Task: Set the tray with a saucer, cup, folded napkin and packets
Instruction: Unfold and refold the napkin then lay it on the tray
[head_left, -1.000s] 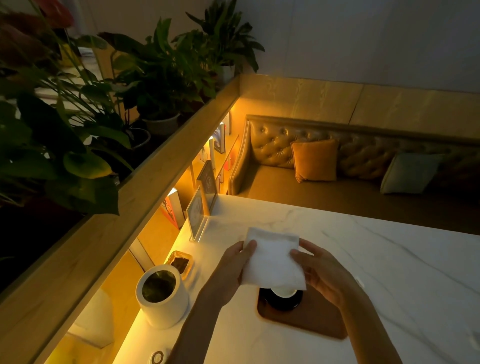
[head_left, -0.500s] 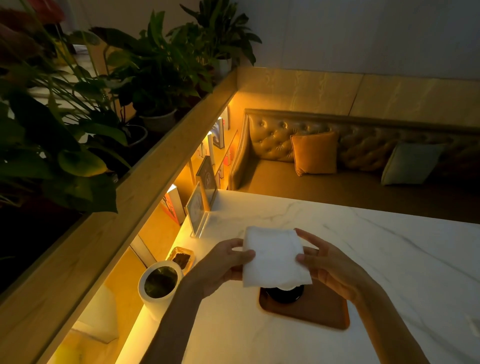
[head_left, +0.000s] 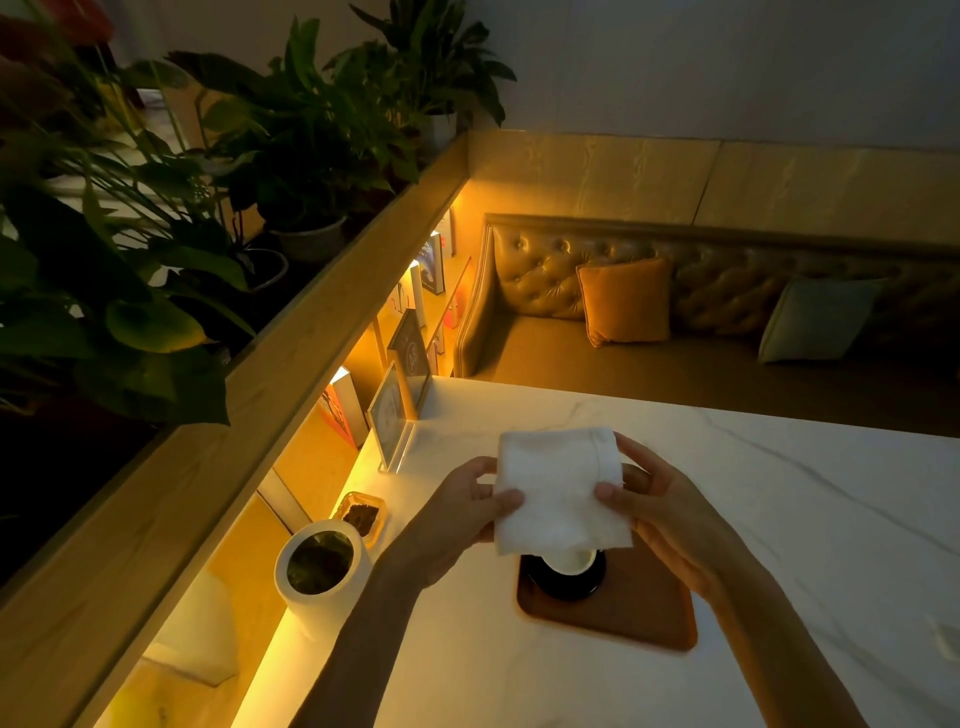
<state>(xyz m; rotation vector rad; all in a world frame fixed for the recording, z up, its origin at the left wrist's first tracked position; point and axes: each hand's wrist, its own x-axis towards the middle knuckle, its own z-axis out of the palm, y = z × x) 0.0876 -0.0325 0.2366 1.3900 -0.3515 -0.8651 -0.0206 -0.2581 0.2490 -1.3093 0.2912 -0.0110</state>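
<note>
Two hands hold one white napkin (head_left: 558, 488) in the air above the far left corner of the wooden tray (head_left: 613, 608). The left hand (head_left: 460, 512) pinches its left edge, thumb on top, and the right hand (head_left: 660, 512) pinches the right edge likewise. Below it, a pale cup (head_left: 574, 560) stands on a dark saucer (head_left: 569, 584). The cloth hides most of the cup, so lowering it blind could knock the cup over. No packets are clearly visible.

- From here the white folded cloth napkin (head_left: 558, 488) covers most of the small white cup (head_left: 574, 562) at lower centre.
- My forearms run off the bottom edge.
</note>
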